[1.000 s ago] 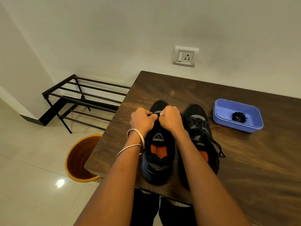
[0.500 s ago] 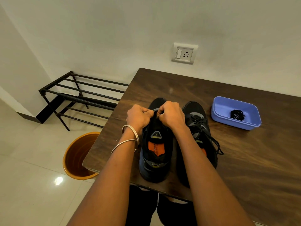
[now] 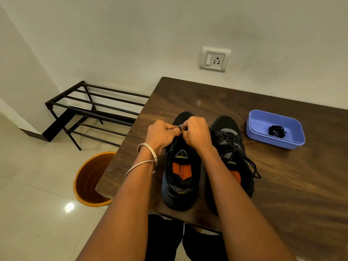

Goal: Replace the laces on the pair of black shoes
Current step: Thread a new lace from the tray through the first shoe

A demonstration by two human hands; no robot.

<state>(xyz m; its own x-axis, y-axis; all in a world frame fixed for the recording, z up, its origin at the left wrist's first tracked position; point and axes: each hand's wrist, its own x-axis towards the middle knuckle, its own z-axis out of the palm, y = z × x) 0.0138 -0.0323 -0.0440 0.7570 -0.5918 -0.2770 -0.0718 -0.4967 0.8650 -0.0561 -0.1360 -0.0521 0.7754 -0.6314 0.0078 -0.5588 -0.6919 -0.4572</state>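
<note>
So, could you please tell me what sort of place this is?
Probably a room in a home, perhaps near an entrance: a black metal shoe rack stands by the white wall, an orange plastic bin sits on the tiled floor, and a dark wooden table holds the shoes.

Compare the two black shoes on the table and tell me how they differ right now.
The left shoe shows no lace over its tongue; the right shoe is laced, with loose ends trailing onto the table. The left hand and right hand, fingers curled, work at the left shoe's front; nothing touches the right shoe's laces. Both are black with orange insoles, toes pointing away.
</note>
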